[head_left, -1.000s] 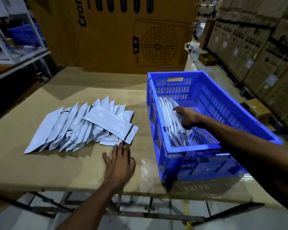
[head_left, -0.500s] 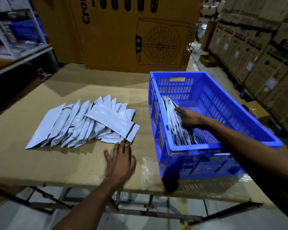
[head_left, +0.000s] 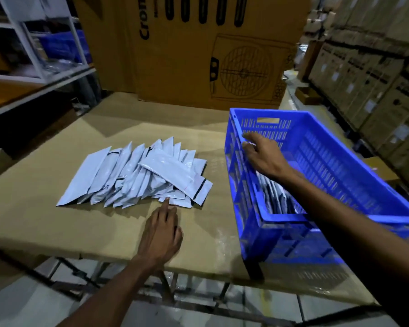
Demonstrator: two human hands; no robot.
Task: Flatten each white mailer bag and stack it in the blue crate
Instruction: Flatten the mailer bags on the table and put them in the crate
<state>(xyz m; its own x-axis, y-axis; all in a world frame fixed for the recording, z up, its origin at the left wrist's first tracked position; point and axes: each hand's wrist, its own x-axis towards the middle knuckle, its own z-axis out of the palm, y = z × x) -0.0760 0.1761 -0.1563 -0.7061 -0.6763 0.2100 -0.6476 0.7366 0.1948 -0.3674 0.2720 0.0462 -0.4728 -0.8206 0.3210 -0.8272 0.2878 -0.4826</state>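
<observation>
Several white mailer bags (head_left: 132,175) lie fanned out on the cardboard-covered table (head_left: 33,218), one of them lying across the top of the pile (head_left: 175,173). The blue crate (head_left: 340,161) stands on the table's right side with several flattened bags (head_left: 276,199) standing against its left wall. My left hand (head_left: 162,230) rests on the table, its forefinger stretched out and touching the near edge of the pile. My right hand (head_left: 262,154) hovers over the crate's left wall with fingers spread, holding nothing.
A large brown carton (head_left: 198,50) with a fan drawing stands behind the table. A white shelf rack (head_left: 40,43) with a blue bin is at the back left. Stacked cartons (head_left: 376,74) line the right aisle. The table's near edge shows metal legs below.
My right hand has lifted out of the crate, off the stacked bags, and moved up and left over the crate wall. My left hand has slid forward to the pile's edge.
</observation>
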